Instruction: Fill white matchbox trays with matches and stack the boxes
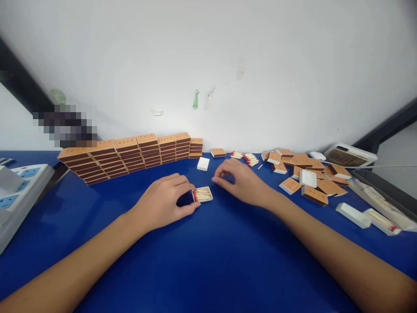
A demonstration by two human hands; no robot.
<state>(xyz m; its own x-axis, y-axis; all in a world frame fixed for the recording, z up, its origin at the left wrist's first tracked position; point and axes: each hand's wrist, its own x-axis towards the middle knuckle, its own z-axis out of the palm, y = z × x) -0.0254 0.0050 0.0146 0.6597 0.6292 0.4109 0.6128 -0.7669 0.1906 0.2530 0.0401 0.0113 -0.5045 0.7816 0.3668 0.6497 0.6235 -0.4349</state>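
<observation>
Matchbox tray point(204, 195) lies on the table point(208, 256), left of and nearer than the loose matches point(250, 159), long axis sideways; the closer left hand point(167, 201) grips its left end; the right hand point(241, 181), apart, curls, grip unclear.

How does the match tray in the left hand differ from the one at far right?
The middle tray sits between the left hand's thumb and fingers; the far tray lies untouched. In the middle tray the red match heads are at the left end; in the far tray, at the right end. Both trays are pale, open and hold red-tipped matches.
</observation>
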